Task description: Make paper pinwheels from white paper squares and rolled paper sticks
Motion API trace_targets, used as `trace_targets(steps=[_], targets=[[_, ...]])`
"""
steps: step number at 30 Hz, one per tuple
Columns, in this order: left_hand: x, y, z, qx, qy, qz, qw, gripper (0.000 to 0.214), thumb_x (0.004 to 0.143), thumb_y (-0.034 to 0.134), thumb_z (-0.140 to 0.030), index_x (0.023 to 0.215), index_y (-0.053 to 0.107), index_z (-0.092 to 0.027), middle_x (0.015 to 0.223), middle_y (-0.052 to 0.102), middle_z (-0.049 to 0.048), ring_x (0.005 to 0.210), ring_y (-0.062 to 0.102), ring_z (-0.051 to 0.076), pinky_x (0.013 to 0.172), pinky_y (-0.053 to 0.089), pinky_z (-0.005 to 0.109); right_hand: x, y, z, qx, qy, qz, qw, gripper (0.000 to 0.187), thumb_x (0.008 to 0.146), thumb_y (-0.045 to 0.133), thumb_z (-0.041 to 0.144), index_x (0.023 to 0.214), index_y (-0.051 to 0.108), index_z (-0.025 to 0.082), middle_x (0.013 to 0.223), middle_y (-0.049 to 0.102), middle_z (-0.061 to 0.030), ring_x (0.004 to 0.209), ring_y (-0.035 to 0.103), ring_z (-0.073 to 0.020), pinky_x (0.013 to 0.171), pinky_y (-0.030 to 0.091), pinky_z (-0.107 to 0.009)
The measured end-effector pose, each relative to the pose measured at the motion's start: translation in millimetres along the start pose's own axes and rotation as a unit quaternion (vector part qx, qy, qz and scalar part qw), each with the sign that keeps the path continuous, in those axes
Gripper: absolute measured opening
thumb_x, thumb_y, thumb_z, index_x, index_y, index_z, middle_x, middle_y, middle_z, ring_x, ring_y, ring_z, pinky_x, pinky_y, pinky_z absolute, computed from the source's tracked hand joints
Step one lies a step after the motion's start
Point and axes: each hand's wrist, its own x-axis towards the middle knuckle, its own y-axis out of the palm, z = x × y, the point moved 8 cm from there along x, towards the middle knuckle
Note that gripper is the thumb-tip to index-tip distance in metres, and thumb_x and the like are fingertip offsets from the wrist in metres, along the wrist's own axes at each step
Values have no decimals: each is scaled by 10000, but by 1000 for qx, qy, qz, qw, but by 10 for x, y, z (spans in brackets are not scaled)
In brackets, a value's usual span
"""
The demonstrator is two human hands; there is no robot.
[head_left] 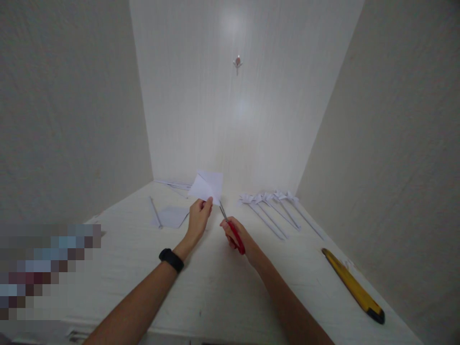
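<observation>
Left hand (200,218) pinches the folded paper (208,186); right hand (250,246) grips red scissors (233,230) at its edge (cut barely begun, I judge). Four finished paper stems (268,197) lie at 2 o'clock.

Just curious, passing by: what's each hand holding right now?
Left hand: closed on a folded white paper.
Right hand: closed on red-handled scissors, blades near the paper's lower edge.

Paper (208,186) at L hand (199,220) fingertips: thin, matt white. Scissors (232,229) in R hand (247,247) fingers: metal blades, glossy red plast. handles.
</observation>
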Motion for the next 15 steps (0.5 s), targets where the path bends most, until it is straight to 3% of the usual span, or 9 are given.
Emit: trace_targets(steps=[8,15], targets=[[-56,123,-110,-12,19,63,998,403,811,501,-472,532,437,-188,464,418,-40,455,382,105,464,286,243,-85,24,92,73,33,0,997,456,752,543,631,888,499,198,571,426,80,391,340,-43,352,235,-187],[-99,186,-185,-42,4,99,994,423,786,517,-486,501,400,-197,447,381,-50,431,348,93,459,268,248,-126,71,193,131,15,19,991,454,756,529,641,873,486,204,555,425,74,406,344,-57,386,255,-203]])
